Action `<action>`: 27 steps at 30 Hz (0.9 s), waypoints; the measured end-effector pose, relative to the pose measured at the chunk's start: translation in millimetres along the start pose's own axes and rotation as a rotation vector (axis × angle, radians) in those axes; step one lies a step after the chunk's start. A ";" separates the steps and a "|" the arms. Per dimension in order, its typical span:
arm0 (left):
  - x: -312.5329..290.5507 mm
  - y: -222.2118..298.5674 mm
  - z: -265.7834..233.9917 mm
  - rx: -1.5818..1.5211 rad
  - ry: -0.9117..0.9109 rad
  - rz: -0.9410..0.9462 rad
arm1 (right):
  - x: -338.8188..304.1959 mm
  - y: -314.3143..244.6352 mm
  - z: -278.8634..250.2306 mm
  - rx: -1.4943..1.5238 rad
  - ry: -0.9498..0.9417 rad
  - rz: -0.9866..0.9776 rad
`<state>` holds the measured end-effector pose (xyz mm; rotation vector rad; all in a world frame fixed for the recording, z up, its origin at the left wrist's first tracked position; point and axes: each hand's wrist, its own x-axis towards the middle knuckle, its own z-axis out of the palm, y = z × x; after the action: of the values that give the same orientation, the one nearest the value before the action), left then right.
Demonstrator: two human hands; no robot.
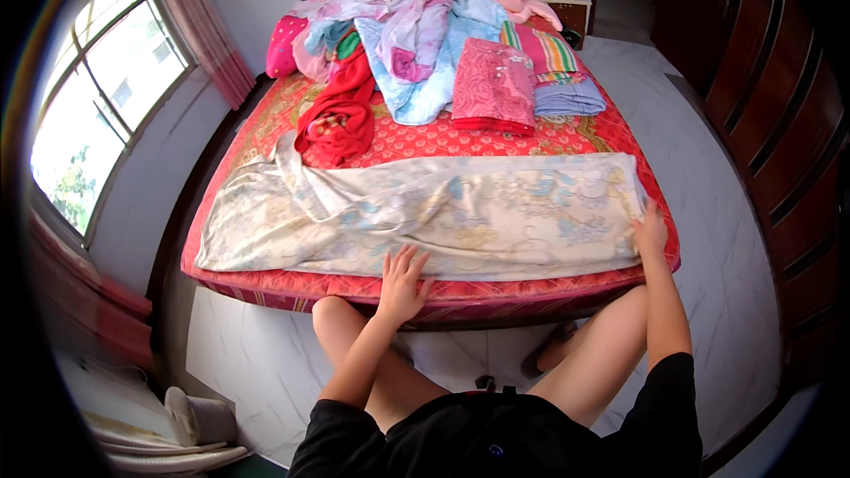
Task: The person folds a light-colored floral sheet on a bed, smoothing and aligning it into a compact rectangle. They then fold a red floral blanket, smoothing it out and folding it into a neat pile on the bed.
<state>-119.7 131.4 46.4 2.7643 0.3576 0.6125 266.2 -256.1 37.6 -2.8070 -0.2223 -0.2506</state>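
A long cream sheet [496, 212] with pale blue, yellow and grey flower patterns lies folded in a band across the near end of the bed. Its right part is fairly smooth; on the left it is rumpled, with a loose flap turned up. My left hand [405, 287] rests on its near edge, left of the middle, fingers spread and nothing held. At the right end of the band, my right hand [652, 230] has its fingers bent around the sheet's edge; the fingertips are partly hidden.
The bed has a red patterned mattress [239, 164]. Beyond the sheet lie a red cloth [341, 119], a heap of pink and blue bedding [416, 31], a folded pink piece [493, 84] and a folded blue cloth [571, 97]. A window [115, 62] stands left, dark wood doors [770, 124] right.
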 end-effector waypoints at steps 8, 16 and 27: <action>20.4 -58.6 -13.3 -0.067 0.047 -0.260 | -88.3 -149.1 62.4 0.235 0.029 -0.482; 8.8 -150.4 -15.9 0.118 -0.128 -0.472 | -226.6 -390.2 87.1 0.662 -0.159 -1.002; -31.3 -270.0 -60.1 0.155 0.242 -0.678 | -187.2 -555.0 63.5 0.907 0.257 -0.940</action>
<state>-221.5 386.0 -1.4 2.4565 1.3654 0.7456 -6.3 262.0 104.6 -1.5941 -1.2221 -0.5344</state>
